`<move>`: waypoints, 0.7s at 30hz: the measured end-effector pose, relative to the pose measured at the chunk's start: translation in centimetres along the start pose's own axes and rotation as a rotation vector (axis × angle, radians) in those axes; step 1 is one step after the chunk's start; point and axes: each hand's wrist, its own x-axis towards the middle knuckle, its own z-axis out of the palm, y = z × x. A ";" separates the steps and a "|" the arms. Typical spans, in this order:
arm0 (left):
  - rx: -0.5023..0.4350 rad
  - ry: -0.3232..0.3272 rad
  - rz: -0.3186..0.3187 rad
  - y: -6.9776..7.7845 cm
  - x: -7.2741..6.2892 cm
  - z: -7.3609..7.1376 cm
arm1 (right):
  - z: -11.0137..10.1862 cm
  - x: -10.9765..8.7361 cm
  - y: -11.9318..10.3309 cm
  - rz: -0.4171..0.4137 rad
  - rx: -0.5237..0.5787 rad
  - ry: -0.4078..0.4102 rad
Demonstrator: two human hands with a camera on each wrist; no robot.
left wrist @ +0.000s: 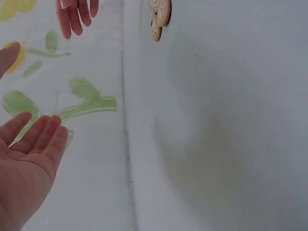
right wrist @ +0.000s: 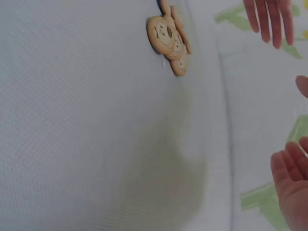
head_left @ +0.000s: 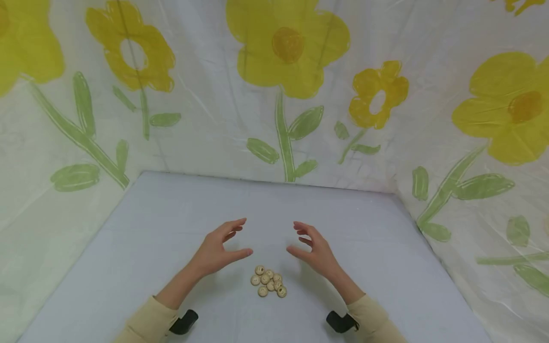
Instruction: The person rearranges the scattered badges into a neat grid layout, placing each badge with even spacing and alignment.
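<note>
A small cluster of round, tan wooden discs (head_left: 265,279) lies on the white tabletop, some overlapping. Dark markings like faces show on the discs (right wrist: 161,36) in the right wrist view. Beyond the pile and to its left, my left hand (head_left: 216,251) hovers over the table with thumb and fingers spread apart, holding nothing. Mirroring it on the right, my right hand (head_left: 316,252) also hangs in the air, fingers loosely bent and bare. The two palms face each other across a gap, and neither hand touches the discs.
The white table (head_left: 343,214) meets a pale sheet (head_left: 206,143) at its back and sides, painted with yellow flowers (head_left: 287,45) and green stems. Black wrist devices (head_left: 183,322) sit at both beige sleeves (head_left: 150,320).
</note>
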 end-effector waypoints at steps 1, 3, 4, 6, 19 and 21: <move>-0.004 -0.004 -0.002 -0.1 -0.1 0.1 | 0.0 -0.1 -0.6 0.005 0.002 -0.009; -0.016 -0.013 -0.003 -0.3 -0.3 0.3 | 0.2 -0.3 -1.3 0.025 -0.001 -0.029; -0.017 -0.016 -0.003 -0.3 -0.5 0.3 | 0.3 -0.4 -1.5 0.037 -0.006 -0.037; -0.018 -0.020 -0.003 -0.4 -0.7 0.4 | 0.4 -0.6 -1.4 0.043 -0.005 -0.048; -0.001 -0.067 0.026 -0.4 -1.6 1.0 | 1.3 -1.9 1.0 0.048 0.002 -0.135; 0.010 -0.088 0.038 -0.4 -1.8 1.2 | 1.5 -2.1 0.9 0.043 -0.014 -0.155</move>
